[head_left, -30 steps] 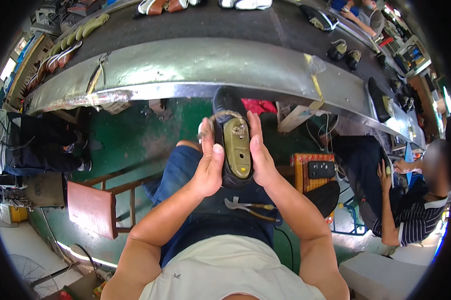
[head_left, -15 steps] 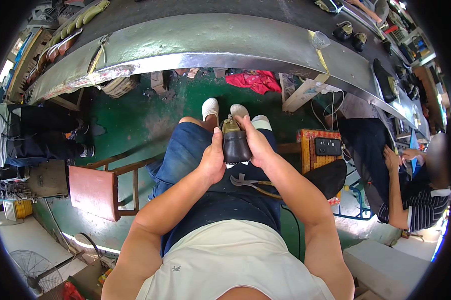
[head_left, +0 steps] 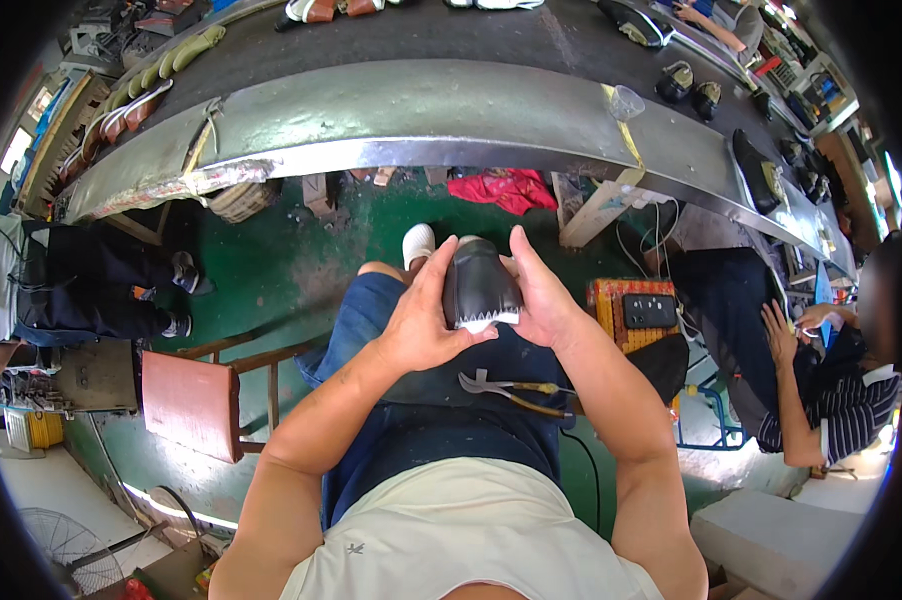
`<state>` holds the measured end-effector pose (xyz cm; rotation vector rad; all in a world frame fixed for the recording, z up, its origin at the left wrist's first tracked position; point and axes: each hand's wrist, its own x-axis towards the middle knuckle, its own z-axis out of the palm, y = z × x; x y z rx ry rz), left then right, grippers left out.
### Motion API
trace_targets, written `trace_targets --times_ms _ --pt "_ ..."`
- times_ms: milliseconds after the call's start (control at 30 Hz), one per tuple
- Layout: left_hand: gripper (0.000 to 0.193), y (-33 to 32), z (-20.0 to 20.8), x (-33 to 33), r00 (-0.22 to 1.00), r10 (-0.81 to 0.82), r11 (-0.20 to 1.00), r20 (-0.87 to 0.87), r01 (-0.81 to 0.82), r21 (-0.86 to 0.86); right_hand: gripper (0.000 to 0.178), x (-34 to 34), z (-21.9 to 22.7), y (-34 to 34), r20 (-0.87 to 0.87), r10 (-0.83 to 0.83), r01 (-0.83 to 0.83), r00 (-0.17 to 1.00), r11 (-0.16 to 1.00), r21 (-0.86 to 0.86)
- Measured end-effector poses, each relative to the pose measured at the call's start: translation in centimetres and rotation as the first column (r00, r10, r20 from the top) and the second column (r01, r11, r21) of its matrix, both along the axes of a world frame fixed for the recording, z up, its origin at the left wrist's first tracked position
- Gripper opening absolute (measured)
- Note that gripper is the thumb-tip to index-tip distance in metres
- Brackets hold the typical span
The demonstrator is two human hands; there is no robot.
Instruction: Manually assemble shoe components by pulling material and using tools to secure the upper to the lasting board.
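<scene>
Above my lap, a black shoe upper (head_left: 479,280) stretched over a last is held between my two hands, with a jagged white edge at its near end. My left hand (head_left: 421,315) grips its left side, thumb along the near end and fingers up the side. My right hand (head_left: 546,305) holds the other side, one digit pointing up and away and others partly hidden behind the shoe. Lasting pincers (head_left: 516,392) with yellowish handles lie across my lap, just nearer to me than the shoe.
Ahead runs a metal-edged workbench (head_left: 371,110) carrying several shoes (head_left: 691,88). At right, a black phone (head_left: 649,311) rests on a woven seat (head_left: 611,300), near a seated co-worker (head_left: 831,410). A brown-topped stool (head_left: 191,400) stands left, below another person's dark trousers (head_left: 101,280).
The shoe has been turned and tilted in my hands, so more of its black surface and the jagged white edge show. My left thumb has moved to the near end. The view has shifted slightly.
</scene>
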<state>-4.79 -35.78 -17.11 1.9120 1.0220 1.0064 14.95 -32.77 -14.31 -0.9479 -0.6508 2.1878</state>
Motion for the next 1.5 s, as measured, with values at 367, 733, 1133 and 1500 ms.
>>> trace_targets --times_ms 367,733,1133,1500 --pt "0.100 0.2 -1.8 0.1 0.967 0.063 0.906 0.248 0.049 -0.420 0.069 -1.1 -2.5 0.4 -0.078 -0.033 0.040 0.996 0.995 0.089" --pt "0.102 1.1 -3.1 -0.8 0.972 0.036 0.898 0.234 0.071 -0.434 0.069 -0.5 -3.6 0.1 0.372 -0.133 -0.110 0.919 0.817 0.566" --pt "0.102 1.5 -6.1 -1.4 0.972 0.017 0.834 0.236 0.116 -0.539 0.047 0.8 -1.9 1.5 0.569 -0.513 -0.541 0.643 0.221 0.811" --pt "0.117 -0.5 3.2 0.2 0.937 -0.058 0.914 -0.344 0.189 0.360 0.056 0.9 -7.0 -0.8 -0.718 0.118 -0.247 0.686 0.966 -0.077"
